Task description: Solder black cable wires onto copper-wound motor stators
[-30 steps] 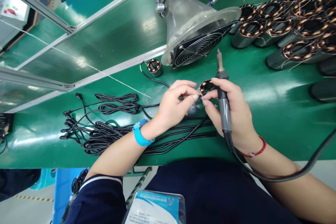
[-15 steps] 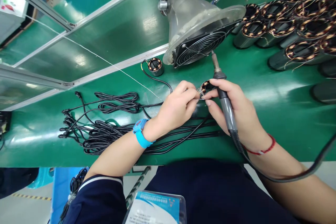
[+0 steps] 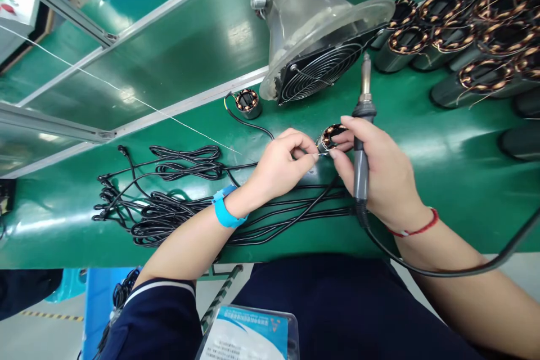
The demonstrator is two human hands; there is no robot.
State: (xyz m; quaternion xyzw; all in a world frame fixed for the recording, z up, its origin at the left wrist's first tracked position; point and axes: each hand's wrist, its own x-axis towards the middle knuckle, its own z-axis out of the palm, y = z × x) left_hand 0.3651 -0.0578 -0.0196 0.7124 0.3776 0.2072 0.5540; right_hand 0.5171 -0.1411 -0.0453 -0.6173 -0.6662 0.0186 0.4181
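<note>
My right hand (image 3: 382, 171) is closed round the handle of a soldering iron (image 3: 361, 163), whose metal tip points up and away, beside the fan grille. Its thumb and fingertips also meet at a thin wire (image 3: 323, 153) stretched between my hands. My left hand (image 3: 284, 166) pinches this wire from the other side. Just behind the fingertips sits a small stator (image 3: 331, 138) with copper windings, partly covered by my right fingers. Black cables (image 3: 295, 211) run under and in front of my hands.
A fume hood (image 3: 304, 28) with a fan grille (image 3: 323, 76) hangs over the bench. Another stator (image 3: 248, 102) with a cable stands at its left. Several larger stators (image 3: 483, 76) crowd the right. Coiled cables (image 3: 169, 219) lie left. A thin white strand (image 3: 169, 117) crosses the upper left.
The soldering iron has swung more upright, its tip moving right and away from the grille. My hands still meet at the wire; the white strand hangs slightly farther left.
</note>
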